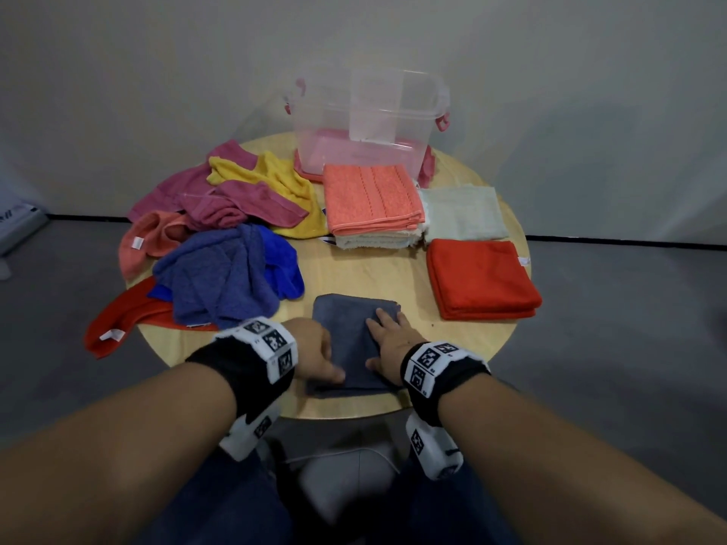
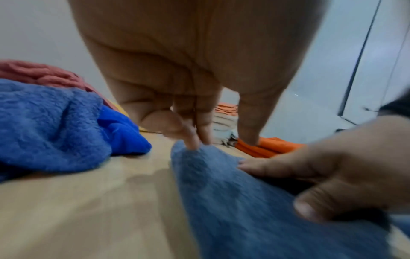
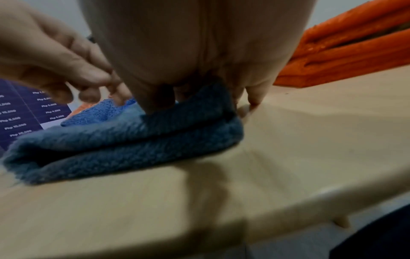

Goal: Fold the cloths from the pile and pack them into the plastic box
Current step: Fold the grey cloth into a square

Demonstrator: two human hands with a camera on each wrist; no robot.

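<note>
A folded grey-blue cloth (image 1: 350, 328) (image 2: 244, 201) (image 3: 133, 140) lies on the round wooden table (image 1: 354, 269) near its front edge. My right hand (image 1: 389, 340) (image 3: 199, 52) rests flat on the cloth's right half, fingers spread. My left hand (image 1: 314, 348) (image 2: 177, 70) is at the cloth's left edge. Its bent fingertips touch the far left corner and its thumb lies apart on top. The unfolded pile (image 1: 220, 269) of blue, pink, yellow and red cloths fills the table's left side. The clear plastic box (image 1: 369, 112) with pink latches stands open at the back.
Three folded stacks sit between the box and my hands: coral on cream (image 1: 371, 198), pale green (image 1: 464, 214), and red (image 1: 480, 279) (image 3: 343, 52) at the right edge. A dark printed sheet (image 3: 26, 112) lies beyond the grey-blue cloth. The box stands on a pink lid (image 1: 310, 171).
</note>
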